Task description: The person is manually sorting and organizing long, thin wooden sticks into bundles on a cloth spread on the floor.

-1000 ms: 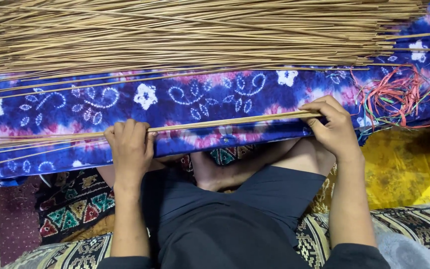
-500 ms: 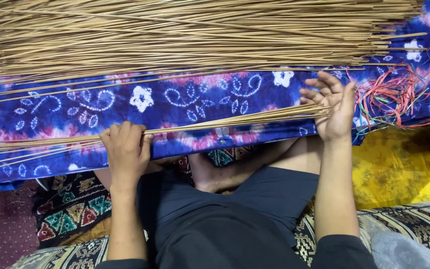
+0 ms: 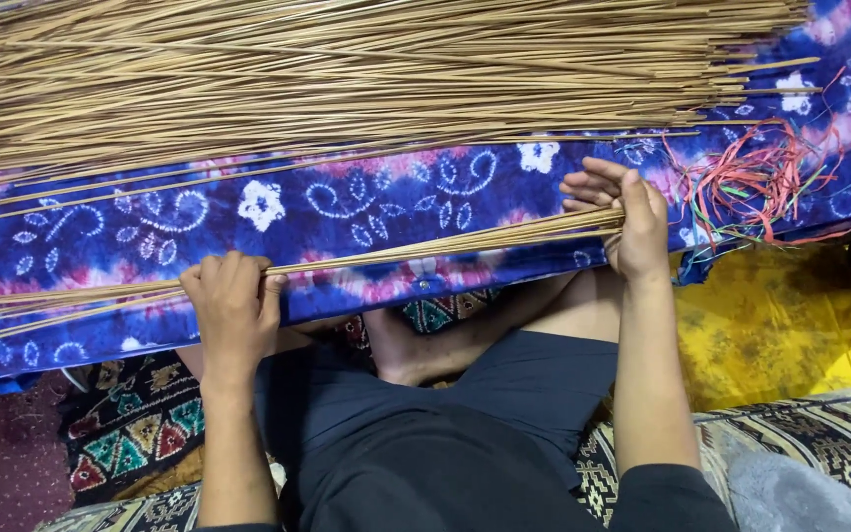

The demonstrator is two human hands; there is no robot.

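Left hand [image 3: 231, 310] grips a thin bundle of long tan sticks [image 3: 425, 251] lying across the near blue patterned cloth [image 3: 327, 202]; right hand [image 3: 632, 222], fingers loose and open, butts against the bundle's right ends, apparently evening them.

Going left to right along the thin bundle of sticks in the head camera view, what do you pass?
Loose fanned ends of the thin tan stick bundle → left hand gripping it → bare middle stretch over the blue tie-dye flowered cloth → right hand, open against the flush tips → tangle of red and green strings.
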